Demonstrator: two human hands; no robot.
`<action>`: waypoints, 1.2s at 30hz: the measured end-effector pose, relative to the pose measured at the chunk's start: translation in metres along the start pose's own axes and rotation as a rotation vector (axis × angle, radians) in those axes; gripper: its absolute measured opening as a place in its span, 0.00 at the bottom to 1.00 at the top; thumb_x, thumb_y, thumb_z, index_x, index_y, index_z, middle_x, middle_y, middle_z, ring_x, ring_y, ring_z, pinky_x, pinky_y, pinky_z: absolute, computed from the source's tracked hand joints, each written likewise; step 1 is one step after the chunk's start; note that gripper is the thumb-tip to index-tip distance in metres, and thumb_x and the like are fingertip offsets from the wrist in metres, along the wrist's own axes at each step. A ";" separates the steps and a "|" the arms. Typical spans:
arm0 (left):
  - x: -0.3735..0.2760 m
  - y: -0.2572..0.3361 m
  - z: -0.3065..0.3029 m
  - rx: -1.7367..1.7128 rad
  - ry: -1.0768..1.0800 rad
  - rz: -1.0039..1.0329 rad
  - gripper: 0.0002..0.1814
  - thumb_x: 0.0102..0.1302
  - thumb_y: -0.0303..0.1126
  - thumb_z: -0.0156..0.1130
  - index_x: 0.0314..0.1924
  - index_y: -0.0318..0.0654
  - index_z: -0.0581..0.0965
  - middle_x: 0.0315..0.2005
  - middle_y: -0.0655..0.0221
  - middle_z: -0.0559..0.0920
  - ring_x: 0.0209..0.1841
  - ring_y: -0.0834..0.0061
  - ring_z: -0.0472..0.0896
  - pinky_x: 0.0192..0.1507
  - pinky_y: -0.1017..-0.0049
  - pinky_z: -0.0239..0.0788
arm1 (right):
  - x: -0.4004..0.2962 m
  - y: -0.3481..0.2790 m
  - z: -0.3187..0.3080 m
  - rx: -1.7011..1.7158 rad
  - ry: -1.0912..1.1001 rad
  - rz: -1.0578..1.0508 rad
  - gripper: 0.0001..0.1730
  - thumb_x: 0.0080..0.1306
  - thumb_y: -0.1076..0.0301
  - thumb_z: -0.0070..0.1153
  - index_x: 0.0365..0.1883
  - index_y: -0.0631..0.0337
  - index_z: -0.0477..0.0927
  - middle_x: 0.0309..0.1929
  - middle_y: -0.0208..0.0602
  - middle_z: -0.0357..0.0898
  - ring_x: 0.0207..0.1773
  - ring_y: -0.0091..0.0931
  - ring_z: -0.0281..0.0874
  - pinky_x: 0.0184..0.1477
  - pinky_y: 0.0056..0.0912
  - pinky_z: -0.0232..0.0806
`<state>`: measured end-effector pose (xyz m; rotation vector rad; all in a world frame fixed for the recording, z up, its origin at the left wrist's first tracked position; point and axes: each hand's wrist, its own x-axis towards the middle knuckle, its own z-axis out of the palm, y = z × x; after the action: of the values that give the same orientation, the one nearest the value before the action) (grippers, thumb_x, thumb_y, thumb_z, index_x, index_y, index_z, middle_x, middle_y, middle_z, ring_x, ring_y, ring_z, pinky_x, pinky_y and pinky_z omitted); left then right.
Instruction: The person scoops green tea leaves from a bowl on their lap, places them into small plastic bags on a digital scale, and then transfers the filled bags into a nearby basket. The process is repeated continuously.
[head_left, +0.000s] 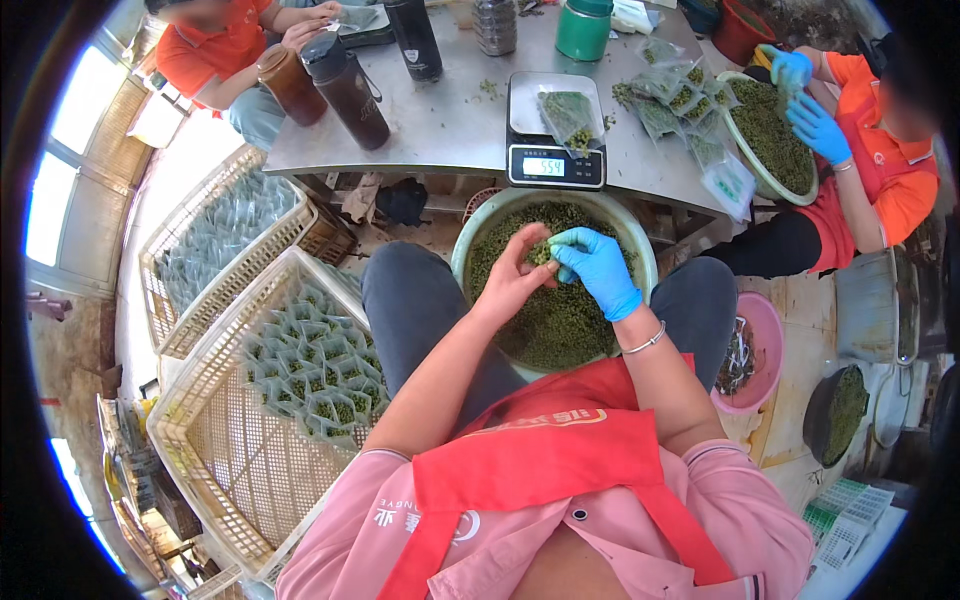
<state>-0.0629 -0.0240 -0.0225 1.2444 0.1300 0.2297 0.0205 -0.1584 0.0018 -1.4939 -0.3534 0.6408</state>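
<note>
My left hand (517, 271), bare, holds a small bunch of green peppercorns (538, 253) between thumb and fingers. My right hand (600, 271), in a blue glove, meets it with fingertips pinched on the same bunch. Both hands are over a round pale-green basin (459, 259) between my knees, filled with loose green peppercorns (559, 337). Just beyond the basin, a digital scale (556, 166) with a lit display stands at the table's edge. On its pan lies a clear plastic bag (568, 120) with peppercorns in it.
Plastic crates (247, 457) (225, 247) with filled bags stand at left. The steel table (450, 135) carries bottles (352, 97), a green jar (583, 30) and several bags (679, 97). A co-worker in blue gloves (817, 127) has another basin (808, 196); another person (217, 60) sits far left. A pink basin (772, 352) is at right.
</note>
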 end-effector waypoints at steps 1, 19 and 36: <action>-0.001 0.000 -0.002 0.013 -0.051 -0.085 0.18 0.66 0.27 0.56 0.55 0.31 0.68 0.47 0.61 0.76 0.29 0.79 0.79 0.35 0.78 0.73 | -0.002 -0.001 0.000 -0.018 -0.027 0.010 0.06 0.62 0.73 0.56 0.37 0.63 0.80 0.29 0.30 0.80 0.23 0.17 0.72 0.26 0.20 0.66; -0.009 0.005 -0.017 0.872 0.001 -0.181 0.18 0.64 0.40 0.59 0.50 0.39 0.75 0.33 0.59 0.82 0.23 0.76 0.80 0.26 0.74 0.70 | -0.018 -0.006 -0.020 0.163 0.040 0.087 0.10 0.66 0.71 0.52 0.44 0.62 0.78 0.31 0.33 0.81 0.27 0.20 0.78 0.30 0.21 0.71; -0.009 -0.003 -0.012 0.320 0.049 -0.115 0.11 0.60 0.28 0.63 0.43 0.35 0.77 0.25 0.71 0.81 0.23 0.87 0.77 0.25 0.83 0.69 | -0.019 -0.003 -0.005 0.106 -0.060 0.079 0.08 0.63 0.74 0.55 0.41 0.64 0.78 0.32 0.32 0.80 0.28 0.20 0.77 0.32 0.21 0.71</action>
<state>-0.0743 -0.0163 -0.0288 1.5443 0.2887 0.1426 0.0090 -0.1741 0.0076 -1.3950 -0.3037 0.7572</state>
